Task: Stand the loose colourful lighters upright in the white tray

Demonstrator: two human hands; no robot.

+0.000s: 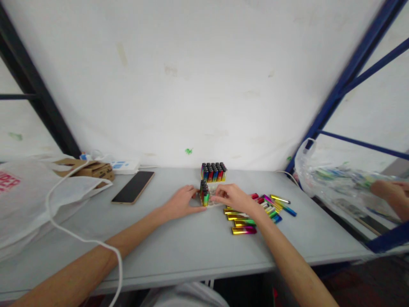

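Observation:
A small white tray (212, 204) lies on the grey table, with a row of black-topped lighters (205, 195) upright along its left side. My left hand (180, 204) is curved around the tray's left end, the thumb along the front and the fingers at the back. Over the tray's right part, my right hand (234, 197) has its fingertips pinched together; whatever they hold is hidden. Loose metallic-coloured lighters (244, 230) lie in a pile beneath and to the right of that hand. Behind the tray stands a full block of upright lighters (214, 172).
A phone (133, 187) lies left of my hands. A white plastic bag (38, 192), a cardboard box (99, 170) and a white cable (83, 240) take up the left side. At far right, past the blue frame (338, 87), another person's hand (390, 194) touches a clear bag (332, 175).

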